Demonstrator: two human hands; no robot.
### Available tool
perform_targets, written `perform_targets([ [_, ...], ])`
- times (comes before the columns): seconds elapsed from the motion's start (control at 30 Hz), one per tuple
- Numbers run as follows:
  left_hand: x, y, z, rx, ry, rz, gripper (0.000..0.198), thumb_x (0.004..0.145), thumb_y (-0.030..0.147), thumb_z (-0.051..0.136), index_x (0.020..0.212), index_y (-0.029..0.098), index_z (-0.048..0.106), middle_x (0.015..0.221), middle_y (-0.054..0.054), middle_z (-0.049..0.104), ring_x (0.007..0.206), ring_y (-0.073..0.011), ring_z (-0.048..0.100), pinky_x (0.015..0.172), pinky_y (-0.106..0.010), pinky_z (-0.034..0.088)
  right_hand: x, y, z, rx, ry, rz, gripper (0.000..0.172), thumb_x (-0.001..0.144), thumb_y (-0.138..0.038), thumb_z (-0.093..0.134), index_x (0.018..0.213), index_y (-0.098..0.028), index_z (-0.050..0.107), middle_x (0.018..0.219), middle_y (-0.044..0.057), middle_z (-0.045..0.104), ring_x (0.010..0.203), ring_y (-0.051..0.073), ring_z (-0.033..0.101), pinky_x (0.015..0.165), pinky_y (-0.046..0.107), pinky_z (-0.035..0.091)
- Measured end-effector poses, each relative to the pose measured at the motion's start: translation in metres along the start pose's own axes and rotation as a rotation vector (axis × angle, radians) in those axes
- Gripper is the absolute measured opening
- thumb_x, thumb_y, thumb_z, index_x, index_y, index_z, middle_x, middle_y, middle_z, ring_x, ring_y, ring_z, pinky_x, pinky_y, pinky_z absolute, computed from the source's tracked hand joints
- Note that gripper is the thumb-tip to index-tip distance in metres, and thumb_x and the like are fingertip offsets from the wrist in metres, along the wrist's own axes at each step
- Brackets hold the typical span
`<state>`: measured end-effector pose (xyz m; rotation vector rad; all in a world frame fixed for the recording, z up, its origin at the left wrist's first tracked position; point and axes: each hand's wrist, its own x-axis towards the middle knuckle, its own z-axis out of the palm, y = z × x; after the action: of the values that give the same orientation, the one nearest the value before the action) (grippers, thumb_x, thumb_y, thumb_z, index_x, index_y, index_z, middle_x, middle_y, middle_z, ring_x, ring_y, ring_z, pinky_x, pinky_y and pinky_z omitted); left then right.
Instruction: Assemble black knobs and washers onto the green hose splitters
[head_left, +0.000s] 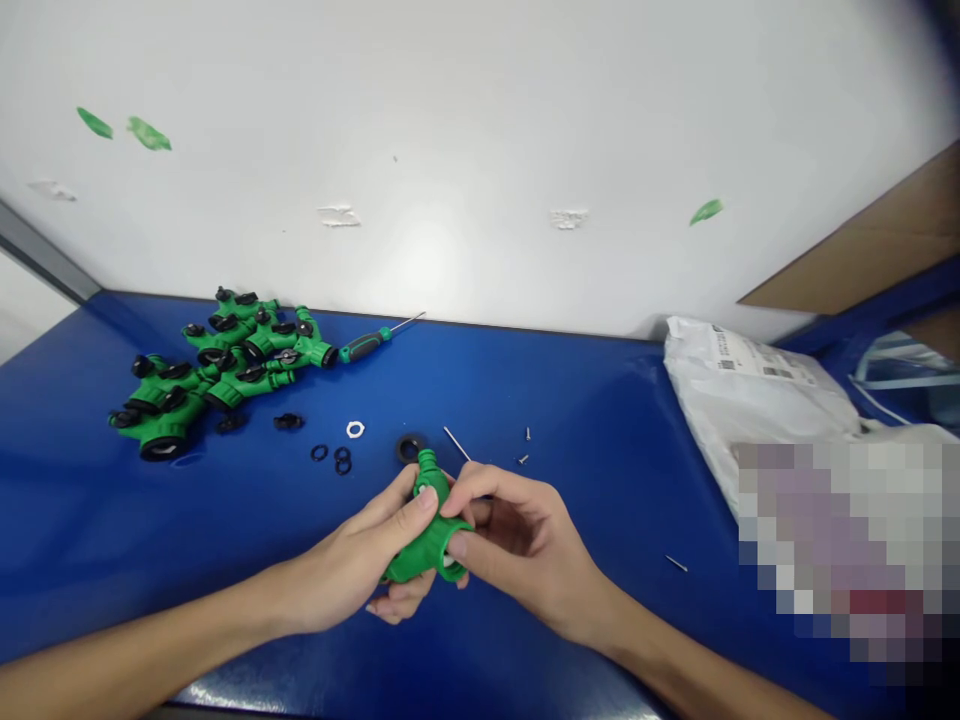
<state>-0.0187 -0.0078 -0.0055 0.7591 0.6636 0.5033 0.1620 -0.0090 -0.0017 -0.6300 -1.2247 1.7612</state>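
Note:
My left hand (375, 550) is wrapped round a green plastic hose splitter (426, 545), with the thumb along its body. The ribbed outlet of the splitter points up and away; its wide round opening faces right. At that opening, the thumb of my right hand (529, 550) presses into the mouth while the index finger touches the top of the body. Something pale shows inside the mouth, too little to name. Just beyond lies a black threaded ring (409, 449). A thin metal rod (456, 442) runs partly behind my right hand.
Several green splitters with black valve knobs (169, 425) are heaped at the left. Near them lie a green-and-black screwdriver (367, 344), black knobs (288, 422), black O-rings (343, 460), a white washer (355, 429) and small screws (523, 459). A white plastic parcel (697, 390) sits right.

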Motion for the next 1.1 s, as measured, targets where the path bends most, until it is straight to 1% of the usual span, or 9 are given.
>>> perform_targets([
  [0.17, -0.001, 0.002, 0.002, 0.059, 0.036, -0.012, 0.049, 0.095, 0.06, 0.045, 0.122, 0.019, 0.044, 0.064, 0.006, 0.052, 0.045, -0.0048, 0.036, 0.042, -0.016, 0.029, -0.001, 0.004, 0.001, -0.049, 0.051, 0.0, 0.011, 0.083, -0.018, 0.074, 0.092, -0.02, 0.067, 0.07, -0.006, 0.047, 0.057, 0.005, 0.053, 0.054, 0.018, 0.051],
  [0.3, -0.004, 0.004, 0.008, 0.208, 0.121, 0.057, 0.052, 0.097, 0.058, 0.042, 0.129, 0.017, 0.047, 0.074, 0.001, 0.057, 0.053, -0.0082, 0.049, 0.046, -0.02, 0.039, 0.0, 0.003, 0.001, -0.043, 0.04, -0.004, 0.011, 0.083, -0.019, 0.074, 0.091, -0.019, 0.066, 0.072, -0.005, 0.052, 0.058, 0.006, 0.056, 0.052, 0.018, 0.052],
  [0.43, -0.01, 0.001, 0.007, 0.427, 0.305, 0.273, 0.059, 0.097, 0.053, 0.046, 0.145, 0.021, 0.034, 0.11, -0.011, 0.056, 0.071, -0.0134, 0.057, 0.054, -0.026, 0.051, 0.002, -0.009, -0.003, -0.021, 0.001, 0.034, 0.012, 0.084, -0.02, 0.074, 0.091, -0.018, 0.064, 0.073, -0.002, 0.06, 0.058, 0.007, 0.06, 0.051, 0.017, 0.053],
  [0.5, -0.012, -0.002, 0.003, 0.544, 0.379, 0.484, 0.067, 0.094, 0.05, 0.054, 0.151, 0.03, 0.024, 0.138, -0.014, 0.04, 0.094, -0.0194, 0.058, 0.061, -0.028, 0.055, 0.003, -0.015, -0.005, -0.018, -0.003, 0.05, 0.014, 0.083, -0.021, 0.075, 0.091, -0.017, 0.064, 0.071, -0.002, 0.059, 0.056, 0.006, 0.059, 0.051, 0.016, 0.053],
  [0.57, -0.012, -0.005, -0.001, 0.741, 0.313, 0.688, 0.081, 0.085, 0.047, 0.068, 0.151, 0.033, 0.025, 0.15, -0.013, 0.025, 0.122, -0.0289, 0.048, 0.08, -0.035, 0.058, 0.002, -0.018, -0.007, -0.015, -0.015, 0.071, 0.016, 0.081, -0.021, 0.077, 0.09, -0.017, 0.064, 0.072, -0.002, 0.059, 0.056, 0.006, 0.058, 0.049, 0.016, 0.053],
  [0.7, -0.008, -0.007, -0.004, 1.043, 0.148, 0.874, 0.075, 0.082, 0.03, 0.075, 0.147, 0.029, 0.039, 0.141, -0.011, 0.046, 0.13, -0.0301, 0.046, 0.11, -0.049, 0.042, 0.001, -0.014, -0.007, -0.01, -0.019, 0.113, 0.02, 0.074, -0.017, 0.081, 0.087, -0.018, 0.065, 0.069, -0.004, 0.059, 0.055, 0.005, 0.056, 0.048, 0.014, 0.051],
  [0.83, -0.005, -0.012, -0.006, 1.124, 0.194, 0.999, 0.071, 0.085, 0.023, 0.072, 0.148, 0.024, 0.04, 0.132, -0.014, 0.055, 0.128, -0.0299, 0.05, 0.111, -0.054, 0.04, 0.0, -0.007, -0.003, -0.016, 0.018, 0.155, 0.022, 0.07, -0.014, 0.083, 0.08, -0.017, 0.063, 0.069, -0.004, 0.06, 0.054, 0.005, 0.055, 0.048, 0.014, 0.05],
  [0.97, -0.005, -0.013, -0.006, 1.151, 0.211, 0.994, 0.069, 0.086, 0.025, 0.071, 0.148, 0.023, 0.041, 0.131, -0.014, 0.056, 0.127, -0.0303, 0.051, 0.11, -0.055, 0.041, 0.001, -0.008, -0.003, -0.003, 0.028, 0.183, 0.021, 0.072, -0.014, 0.082, 0.077, -0.016, 0.062, 0.067, -0.004, 0.06, 0.054, 0.004, 0.057, 0.049, 0.013, 0.05],
  [1.1, -0.007, -0.008, -0.003, 1.11, 0.273, 0.947, 0.062, 0.084, 0.028, 0.074, 0.14, 0.025, 0.049, 0.13, -0.013, 0.058, 0.123, -0.0294, 0.055, 0.103, -0.049, 0.049, 0.005, -0.022, -0.013, -0.046, -0.071, 0.183, 0.02, 0.079, -0.028, 0.079, 0.089, -0.015, 0.067, 0.076, 0.001, 0.065, 0.061, 0.009, 0.063, 0.056, 0.021, 0.055],
])
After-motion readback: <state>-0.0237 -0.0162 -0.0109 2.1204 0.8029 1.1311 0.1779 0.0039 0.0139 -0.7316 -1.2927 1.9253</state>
